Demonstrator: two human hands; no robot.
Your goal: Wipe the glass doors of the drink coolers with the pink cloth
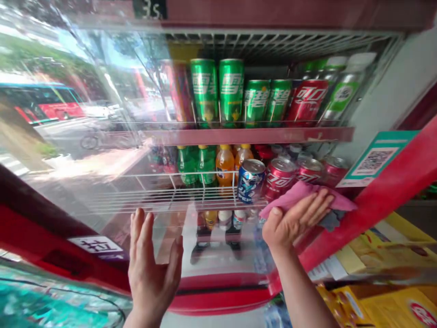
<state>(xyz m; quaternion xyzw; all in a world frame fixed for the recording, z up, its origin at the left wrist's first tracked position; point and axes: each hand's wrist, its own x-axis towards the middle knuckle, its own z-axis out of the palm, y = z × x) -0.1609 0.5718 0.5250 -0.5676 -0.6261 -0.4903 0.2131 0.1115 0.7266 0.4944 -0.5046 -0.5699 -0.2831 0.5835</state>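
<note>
Pink cloth: location?

Under the right hand, lying flat on the glass door of a drinks cooler, low on the right, near the red door frame. A grey fabric fold shows beneath it.

Right fingers?

Extended and slightly apart, pressing rather than gripping. They do not close on the cloth.

Contact quality?

Good. Palm and fingers both bear on the cloth, which spreads pressure evenly instead of concentrating it at the fingertips. Forearm rises from the bottom of the view, wrist bent back.

Left hand?

Upright, palm toward the glass, fingers wide, holding nothing. Cannot tell whether it touches the glass.

Behind the door?

Red cola cans and a blue can on a wire shelf, just above the cloth.
</note>
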